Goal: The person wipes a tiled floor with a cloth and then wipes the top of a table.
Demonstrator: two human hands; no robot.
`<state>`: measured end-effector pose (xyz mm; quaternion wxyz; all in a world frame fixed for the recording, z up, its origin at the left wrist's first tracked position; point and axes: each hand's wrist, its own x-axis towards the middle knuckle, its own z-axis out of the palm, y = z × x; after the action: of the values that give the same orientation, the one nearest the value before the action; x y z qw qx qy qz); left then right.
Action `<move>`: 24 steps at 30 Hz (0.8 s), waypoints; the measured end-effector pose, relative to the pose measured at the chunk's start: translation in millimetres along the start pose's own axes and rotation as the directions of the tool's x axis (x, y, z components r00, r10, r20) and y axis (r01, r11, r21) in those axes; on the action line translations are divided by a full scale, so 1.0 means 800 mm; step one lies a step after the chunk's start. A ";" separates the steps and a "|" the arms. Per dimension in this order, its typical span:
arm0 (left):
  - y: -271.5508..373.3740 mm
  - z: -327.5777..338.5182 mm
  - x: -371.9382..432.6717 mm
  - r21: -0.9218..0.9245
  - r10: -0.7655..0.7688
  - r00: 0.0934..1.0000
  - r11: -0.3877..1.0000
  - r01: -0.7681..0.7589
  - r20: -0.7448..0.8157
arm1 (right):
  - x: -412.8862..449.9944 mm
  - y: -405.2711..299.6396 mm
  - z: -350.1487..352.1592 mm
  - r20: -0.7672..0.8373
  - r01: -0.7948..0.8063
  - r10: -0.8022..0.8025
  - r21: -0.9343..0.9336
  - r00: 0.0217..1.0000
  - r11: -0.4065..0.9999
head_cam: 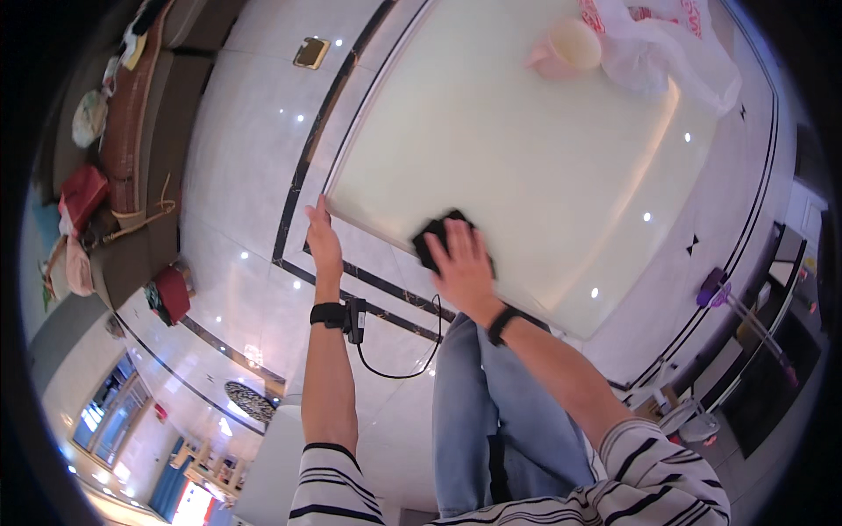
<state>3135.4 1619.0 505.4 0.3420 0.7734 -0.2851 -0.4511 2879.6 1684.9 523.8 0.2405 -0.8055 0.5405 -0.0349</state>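
My right hand [464, 266] lies flat on a bunched black cloth [431, 244], pressing it against the glossy white tabletop [513, 171] near its front edge. Both the hand and the cloth are slightly blurred. Along the table's near left corner is my left hand [323, 240], seen edge-on, with its fingertips at the corner and nothing visible in it. Whether it grips the edge is hard to see. A black strap with a small device [355, 320] sits on my left wrist, and a cable runs from it.
At the table's far end stand a pink cup or jug [556, 52] and a white plastic bag with red print [648, 52]. A brown sofa [164, 118] with clothes lines the left side. On the floor lies a gold-coloured plate [311, 53]. A purple-headed long-handled tool [714, 287] is at right.
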 end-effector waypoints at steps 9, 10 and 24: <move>0.025 -0.059 0.064 -0.020 -0.204 0.969 0.978 0.209 0.137 | 0.194 -0.121 0.026 -0.073 0.208 -0.209 -0.018 0.975 0.978; 0.034 -0.061 0.063 -0.025 -0.215 0.966 0.975 0.221 0.142 | 0.192 -0.115 0.026 -0.067 0.256 -0.252 0.059 0.965 0.965; 0.014 -0.026 0.084 0.353 -0.117 0.837 0.931 -0.096 0.534 | -0.112 0.168 0.011 -0.569 -0.951 0.821 0.226 0.047 0.212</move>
<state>3181.1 1567.8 488.0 0.0939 0.6638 -0.4452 -0.5936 2730.4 1727.0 477.4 -0.0572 -0.2571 0.9625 -0.0652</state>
